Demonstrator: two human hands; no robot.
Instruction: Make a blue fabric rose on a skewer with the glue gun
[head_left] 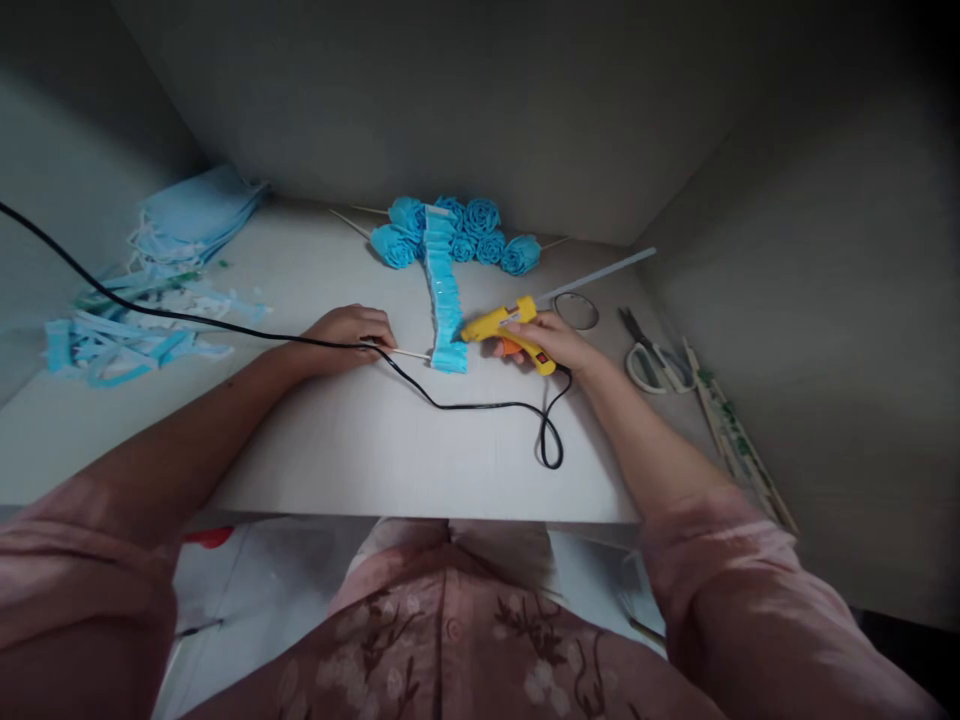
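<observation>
Blue ruffled roses (466, 246) lie at the back of the white bench (420, 460), right of stacked face masks (191, 215). A pleated blue strip (445, 290) overlaps them and extends nearer. The right hand (553, 340) grips a yellow hot-glue gun (493, 321), nozzle at the strip's near end; the left hand (349, 328) pinches a thin stick (411, 353) reaching that end.

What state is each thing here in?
Glue gun, gripped in right hand, glue stick loaded
Stick, held in left hand
Pleated blue strip, unrolled
Blue flowers, rolled, bunched
Masks, stacked
Scraps, loosely heaped
Black cord, slack, looped
Scissors, lying flat, opening unclear
</observation>
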